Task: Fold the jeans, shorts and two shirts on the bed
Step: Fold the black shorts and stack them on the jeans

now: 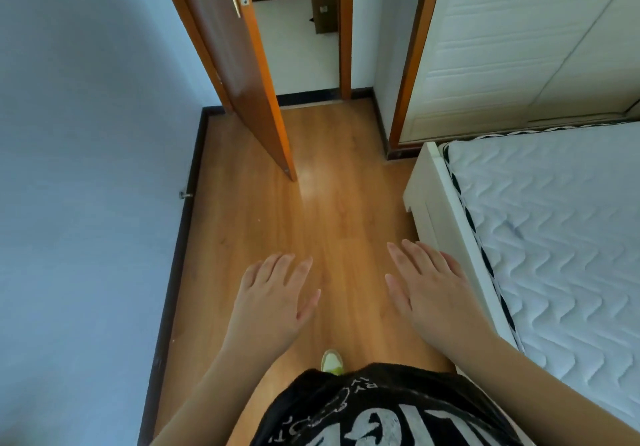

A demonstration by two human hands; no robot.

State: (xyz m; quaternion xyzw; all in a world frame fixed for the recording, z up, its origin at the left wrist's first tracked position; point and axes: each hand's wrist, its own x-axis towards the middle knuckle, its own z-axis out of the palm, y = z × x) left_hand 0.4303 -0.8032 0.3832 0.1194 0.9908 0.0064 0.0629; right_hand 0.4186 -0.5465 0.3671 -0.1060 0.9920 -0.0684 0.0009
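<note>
Standing beside the bed [540,224], your left hand [277,296] and right hand [433,289] are flat, empty; no clothes visible. Turn toward them.

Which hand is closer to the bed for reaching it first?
Right. The right hand hovers open beside the bed frame edge; the left hand is open over the floor, farther away. No clothes show on the visible mattress.

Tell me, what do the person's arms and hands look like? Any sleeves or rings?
Both arms are bare as far as the picture shows, with no sleeves in view. The left hand and right hand wear no gloves, rings, watch or bracelets. The person has on a black shirt with white letters and a drawing.
</note>
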